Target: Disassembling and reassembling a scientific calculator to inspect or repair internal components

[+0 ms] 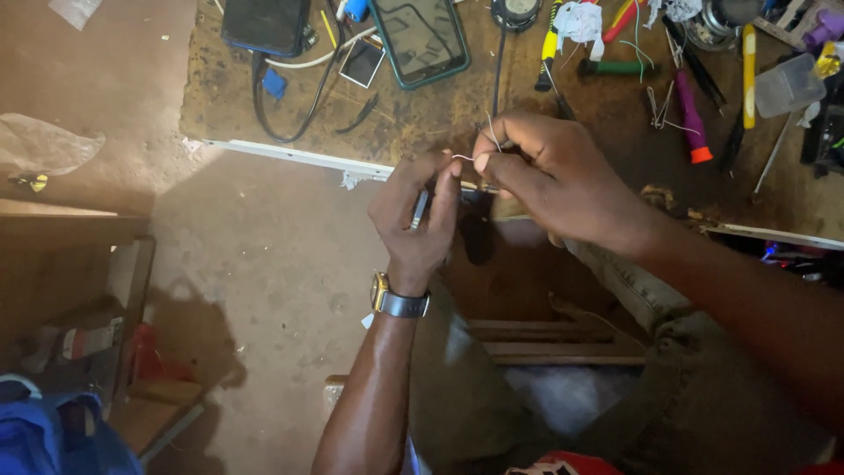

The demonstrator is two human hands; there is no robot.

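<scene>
While my left hand [420, 211] grips a small metal part [420, 209], my right hand [549, 171] pinches a thin white wire [464, 157] just above it, fingers closed on its end. I judge the wire not yet fixed to the part. Beyond my hands lie a phone [420, 37] and screwdrivers [693, 119].

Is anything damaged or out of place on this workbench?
Yes. The white edge strip ends ragged near the left hand. The right hand pinches a thin wire, and loose wire offcuts lie among the tools.
</scene>
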